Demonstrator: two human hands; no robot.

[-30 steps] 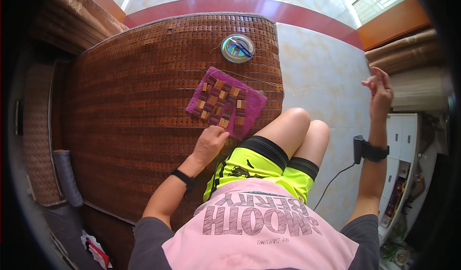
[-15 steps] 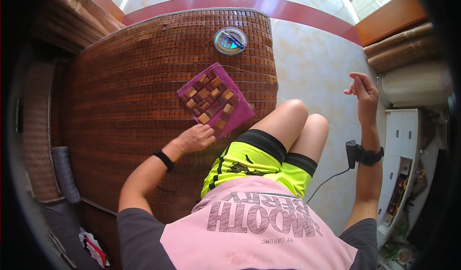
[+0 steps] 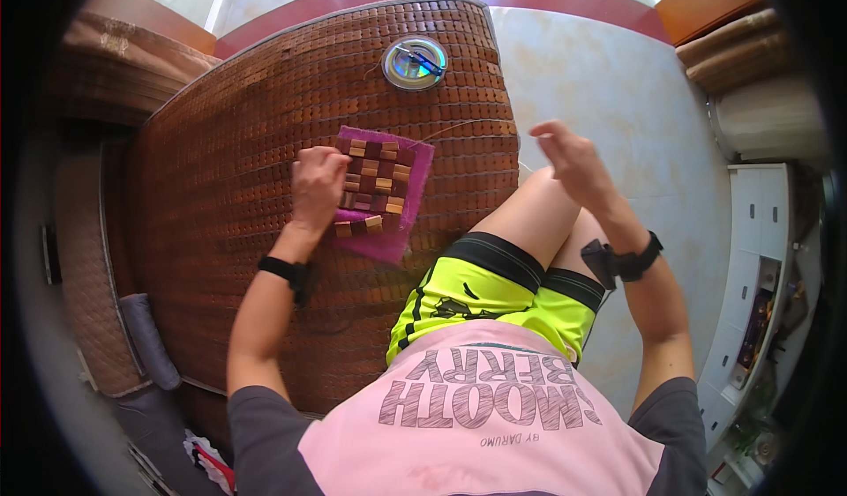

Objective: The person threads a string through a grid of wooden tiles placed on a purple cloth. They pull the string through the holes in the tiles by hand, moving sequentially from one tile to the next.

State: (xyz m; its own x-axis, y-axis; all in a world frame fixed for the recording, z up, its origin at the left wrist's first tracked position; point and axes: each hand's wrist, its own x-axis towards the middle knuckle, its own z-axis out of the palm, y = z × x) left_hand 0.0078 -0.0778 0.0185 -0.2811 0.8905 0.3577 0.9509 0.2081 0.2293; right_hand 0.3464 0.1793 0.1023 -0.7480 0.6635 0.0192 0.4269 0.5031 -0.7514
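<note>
Lap: the person's bright yellow shorts (image 3: 476, 267) and bare knees lie along the right edge of the mat, the knees out over the floor.
Left hand: at the left side of the pink cloth (image 3: 388, 247), the left hand (image 3: 318, 186) has its fingers curled in and thumb and forefinger close together by the blocks; whether they pinch the cloth, I cannot tell.
Right hand: the blurred right hand (image 3: 573, 163) is just above the knees, fingers pointing left; I cannot tell whether it grips the thread (image 3: 463, 127).
Cloth and blocks: the cloth lies on the brown mat (image 3: 221, 187), in from its right edge, bearing checkered wooden blocks (image 3: 383, 183); a pink gap parts the nearest row from the others.
Room to move: mat stretches wide to the left of the cloth; pale floor (image 3: 600, 82) spans from the mat's right edge to the white cabinet (image 3: 750, 205).
Disc: a shiny round disc (image 3: 415, 62) with a small blue tool on it sits near the mat's far right corner.
Changed: the left hand has gone from the cloth's near corner to its left side, the cloth has turned, and the right hand has come in from farther right.
</note>
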